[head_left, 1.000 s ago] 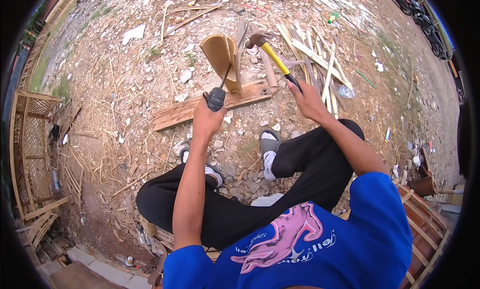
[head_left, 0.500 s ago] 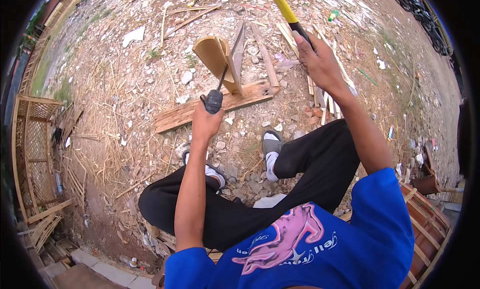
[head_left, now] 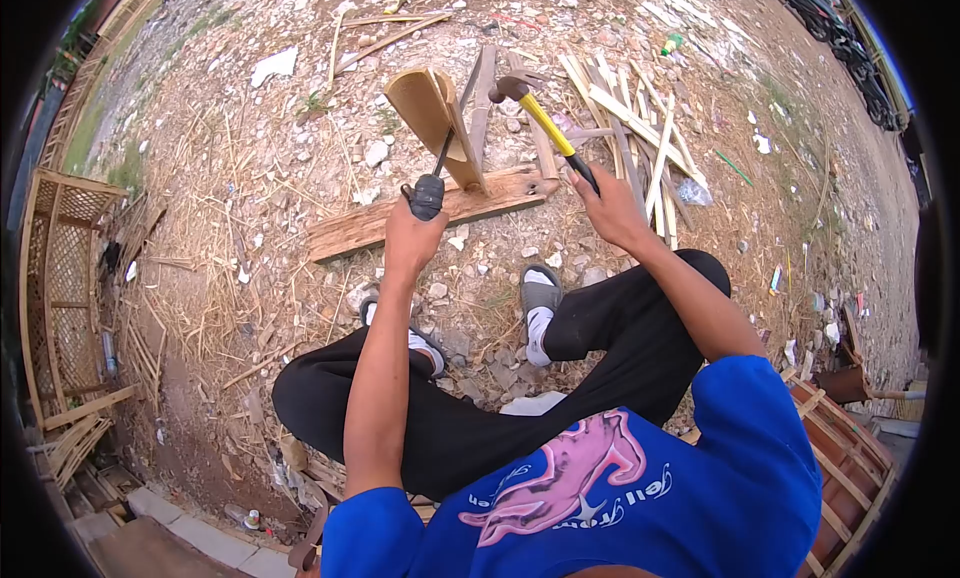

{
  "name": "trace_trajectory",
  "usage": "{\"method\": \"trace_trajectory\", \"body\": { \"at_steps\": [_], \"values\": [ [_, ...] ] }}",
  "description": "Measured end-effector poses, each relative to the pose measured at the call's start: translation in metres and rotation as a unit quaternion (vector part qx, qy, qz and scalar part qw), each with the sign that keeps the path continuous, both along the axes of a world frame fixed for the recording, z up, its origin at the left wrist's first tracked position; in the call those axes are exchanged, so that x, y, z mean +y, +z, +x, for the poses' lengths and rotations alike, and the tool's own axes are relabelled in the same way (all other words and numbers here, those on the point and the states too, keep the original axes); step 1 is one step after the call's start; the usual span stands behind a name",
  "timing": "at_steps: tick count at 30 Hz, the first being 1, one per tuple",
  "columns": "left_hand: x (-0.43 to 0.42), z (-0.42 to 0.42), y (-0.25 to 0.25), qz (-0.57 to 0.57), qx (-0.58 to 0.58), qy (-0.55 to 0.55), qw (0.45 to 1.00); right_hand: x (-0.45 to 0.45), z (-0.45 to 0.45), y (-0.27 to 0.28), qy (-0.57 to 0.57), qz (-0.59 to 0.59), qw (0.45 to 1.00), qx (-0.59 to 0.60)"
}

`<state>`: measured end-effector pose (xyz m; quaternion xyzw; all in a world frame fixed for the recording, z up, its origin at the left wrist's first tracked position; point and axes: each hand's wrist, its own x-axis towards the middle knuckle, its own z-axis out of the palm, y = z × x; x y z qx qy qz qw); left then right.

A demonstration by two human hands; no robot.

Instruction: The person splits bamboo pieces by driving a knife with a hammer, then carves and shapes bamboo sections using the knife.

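My left hand is wrapped round the dark handle of a bladed tool. Its thin metal blade meets a curved piece of bamboo, which stands tilted on a rough wooden plank lying on the ground. My right hand grips the black end of a hammer with a yellow handle. The hammer's head is to the right of the bamboo's top, apart from it.
A pile of split strips lies on the stony ground at the right. Lattice panels stand at the far left. My sandalled feet are just below the plank. Parked motorcycles show at the upper right.
My right hand rose with the hammer half a second ago and has come back down. The bamboo leans slightly more to the left than a second ago. My left hand has barely moved.
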<state>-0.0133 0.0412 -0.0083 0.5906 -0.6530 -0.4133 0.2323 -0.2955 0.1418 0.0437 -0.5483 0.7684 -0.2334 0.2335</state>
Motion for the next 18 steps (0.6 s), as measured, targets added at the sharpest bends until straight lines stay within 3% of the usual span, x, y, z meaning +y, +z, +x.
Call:
{"method": "trace_trajectory", "body": {
  "at_steps": [4, 8, 12, 14, 16, 18],
  "values": [
    [0.012, -0.015, 0.003, -0.025, -0.007, -0.040, 0.999, -0.008, 0.008, 0.004, 0.026, -0.098, 0.994, -0.039],
    [0.012, -0.019, 0.011, -0.036, -0.015, -0.070, 0.997, -0.003, -0.001, -0.023, 0.036, 0.003, 0.999, 0.007],
    [0.010, -0.020, -0.009, -0.067, -0.026, -0.063, 0.995, -0.011, 0.003, 0.007, 0.014, -0.054, 0.998, 0.008],
    [0.012, -0.021, 0.003, -0.026, -0.029, -0.062, 0.997, -0.020, 0.003, 0.040, -0.006, -0.135, 0.991, -0.021],
    [0.008, -0.020, -0.004, -0.029, -0.017, -0.055, 0.998, -0.029, -0.001, 0.067, -0.026, -0.181, 0.972, -0.148],
    [0.006, -0.018, 0.001, -0.018, -0.010, -0.056, 0.998, -0.028, -0.007, 0.063, -0.029, -0.229, 0.951, -0.206]
  ]
}}
